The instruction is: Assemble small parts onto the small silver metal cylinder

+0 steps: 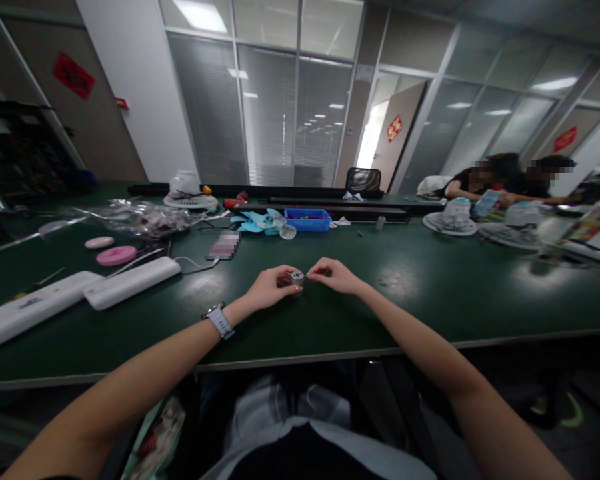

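My left hand [273, 287] is closed around a small grey metal cylinder [297, 275], which stands upright on the green table with its top facing up. Fingers and thumb wrap its left and near sides, so part of it is hidden. Just to the right, my right hand [334, 275] is in a pinch, fingertips close beside the cylinder's top. Something tiny and dark may be between those fingertips, too small to name.
On the green table [330, 327], white power strips [135, 283] and a phone [224, 245] lie left. A blue basket [307, 220], blue fan blades [260, 221] and another small cylinder [381, 223] lie beyond my hands. Bagged fan parts [453, 217] and two people are right.
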`<state>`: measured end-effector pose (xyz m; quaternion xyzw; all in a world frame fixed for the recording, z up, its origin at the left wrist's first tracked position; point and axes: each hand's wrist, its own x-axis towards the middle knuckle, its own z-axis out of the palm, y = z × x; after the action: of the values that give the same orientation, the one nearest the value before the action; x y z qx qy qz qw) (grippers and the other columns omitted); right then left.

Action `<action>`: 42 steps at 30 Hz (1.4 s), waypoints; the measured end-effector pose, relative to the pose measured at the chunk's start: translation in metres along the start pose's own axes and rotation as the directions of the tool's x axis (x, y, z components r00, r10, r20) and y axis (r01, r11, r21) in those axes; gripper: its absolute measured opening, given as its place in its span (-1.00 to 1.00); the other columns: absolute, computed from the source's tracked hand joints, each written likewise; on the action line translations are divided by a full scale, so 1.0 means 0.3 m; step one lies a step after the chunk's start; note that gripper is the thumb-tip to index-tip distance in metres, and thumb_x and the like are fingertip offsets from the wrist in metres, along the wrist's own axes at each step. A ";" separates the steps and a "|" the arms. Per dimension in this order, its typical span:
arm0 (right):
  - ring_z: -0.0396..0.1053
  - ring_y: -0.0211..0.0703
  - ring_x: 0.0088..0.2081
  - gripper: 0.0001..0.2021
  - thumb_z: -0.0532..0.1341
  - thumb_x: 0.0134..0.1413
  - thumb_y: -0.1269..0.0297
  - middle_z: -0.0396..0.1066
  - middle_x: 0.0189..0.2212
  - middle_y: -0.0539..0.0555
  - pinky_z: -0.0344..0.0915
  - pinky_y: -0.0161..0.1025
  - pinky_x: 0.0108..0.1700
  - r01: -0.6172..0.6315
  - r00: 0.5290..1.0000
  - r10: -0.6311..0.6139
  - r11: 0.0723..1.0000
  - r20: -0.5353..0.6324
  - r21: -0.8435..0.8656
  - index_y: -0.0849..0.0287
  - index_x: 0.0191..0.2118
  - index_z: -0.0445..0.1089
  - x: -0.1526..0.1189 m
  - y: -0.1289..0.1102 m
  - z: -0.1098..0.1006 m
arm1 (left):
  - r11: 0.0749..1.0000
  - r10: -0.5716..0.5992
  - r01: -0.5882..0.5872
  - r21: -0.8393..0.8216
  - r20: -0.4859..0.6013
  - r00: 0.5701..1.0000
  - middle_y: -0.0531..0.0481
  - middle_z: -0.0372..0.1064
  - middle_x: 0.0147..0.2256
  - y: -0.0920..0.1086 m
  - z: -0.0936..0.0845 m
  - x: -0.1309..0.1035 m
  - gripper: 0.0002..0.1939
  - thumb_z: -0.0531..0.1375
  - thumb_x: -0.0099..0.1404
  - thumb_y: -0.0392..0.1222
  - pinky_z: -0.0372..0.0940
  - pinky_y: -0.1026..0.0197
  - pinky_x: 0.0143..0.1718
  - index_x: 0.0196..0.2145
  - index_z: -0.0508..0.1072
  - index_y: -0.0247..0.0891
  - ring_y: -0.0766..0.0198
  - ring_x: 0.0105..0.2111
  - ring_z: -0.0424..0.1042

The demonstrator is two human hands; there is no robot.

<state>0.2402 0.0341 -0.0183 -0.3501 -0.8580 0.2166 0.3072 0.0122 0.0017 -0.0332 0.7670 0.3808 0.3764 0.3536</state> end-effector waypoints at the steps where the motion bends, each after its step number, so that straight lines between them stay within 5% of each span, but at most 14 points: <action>1: 0.31 -0.24 -0.32 -0.78 0.23 0.07 0.18 0.38 -0.35 0.08 0.21 -0.31 -0.29 0.009 0.998 -0.009 1.000 0.063 -0.012 0.20 -0.25 0.52 -0.006 0.022 -0.007 | 1.000 0.000 0.000 -0.003 -0.001 1.000 -0.11 0.50 -0.23 0.002 0.000 -0.001 -0.56 0.31 0.06 -0.10 0.38 0.10 -0.16 -0.09 0.41 -0.28 0.17 -0.25 0.50; 5: 0.27 -0.25 -0.35 -0.74 0.22 0.07 0.12 0.38 -0.35 0.08 0.19 -0.31 -0.32 -0.014 0.976 0.029 0.998 0.218 -0.067 0.17 -0.23 0.54 -0.017 0.079 -0.035 | 1.000 -0.002 0.002 0.001 0.004 1.000 -0.10 0.49 -0.23 0.009 -0.003 -0.003 -0.55 0.31 0.06 -0.09 0.37 0.10 -0.15 -0.09 0.41 -0.27 0.17 -0.24 0.49; 12: 0.24 -0.28 -0.38 -0.55 0.34 -0.14 0.03 0.33 -0.33 0.03 0.19 -0.33 -0.35 -0.027 0.959 0.033 0.999 0.280 -0.025 0.03 -0.06 0.47 -0.021 0.088 -0.074 | 1.000 -0.001 0.001 0.001 0.003 1.000 -0.12 0.49 -0.20 0.012 -0.003 -0.005 -0.53 0.31 0.06 -0.05 0.37 0.08 -0.15 -0.08 0.41 -0.27 0.14 -0.22 0.49; 21: 0.22 -0.27 -0.41 -0.73 0.33 -0.11 0.08 0.31 -0.46 0.01 0.13 -0.33 -0.37 -0.029 0.987 0.034 0.999 0.158 -0.032 0.07 -0.26 0.57 -0.017 0.071 -0.034 | 1.000 -0.009 0.009 -0.012 0.001 1.000 -0.11 0.49 -0.21 0.007 -0.001 -0.002 -0.54 0.32 0.05 -0.06 0.38 0.08 -0.15 -0.10 0.41 -0.27 0.14 -0.23 0.49; 27: 0.17 -0.33 -0.48 -0.73 0.23 0.06 0.14 0.32 -0.43 0.01 0.11 -0.33 -0.42 -0.039 0.985 0.054 0.995 -0.162 0.092 0.13 -0.17 0.53 0.008 -0.043 0.005 | 0.999 0.000 0.000 -0.037 0.015 1.000 -0.11 0.49 -0.22 0.000 -0.001 -0.002 -0.53 0.31 0.06 -0.07 0.38 0.09 -0.16 -0.08 0.39 -0.28 0.15 -0.23 0.49; 32: 0.22 -0.30 -0.42 -0.78 0.25 0.06 0.21 0.31 -0.38 0.02 0.16 -0.33 -0.39 0.022 0.992 -0.008 0.994 -0.125 0.111 0.07 -0.17 0.53 0.023 -0.123 0.053 | 0.999 -0.006 0.007 -0.051 0.014 1.000 -0.10 0.49 -0.24 -0.002 -0.001 -0.004 -0.49 0.31 0.06 -0.05 0.38 0.08 -0.16 -0.05 0.38 -0.27 0.14 -0.24 0.50; 42: 0.23 -0.29 -0.41 -0.79 0.21 0.10 0.23 0.31 -0.39 0.02 0.17 -0.32 -0.36 0.031 0.992 -0.022 0.997 -0.124 0.067 0.09 -0.16 0.52 0.029 -0.117 0.064 | 0.999 -0.003 0.003 -0.036 -0.002 1.000 -0.12 0.50 -0.25 -0.007 0.000 -0.004 -0.49 0.32 0.04 -0.03 0.38 0.05 -0.16 -0.07 0.39 -0.28 0.13 -0.25 0.50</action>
<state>0.2058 0.0142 -0.0080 -0.3406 -0.8339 0.2199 0.3745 0.0110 0.0018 -0.0353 0.7595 0.3754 0.3837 0.3675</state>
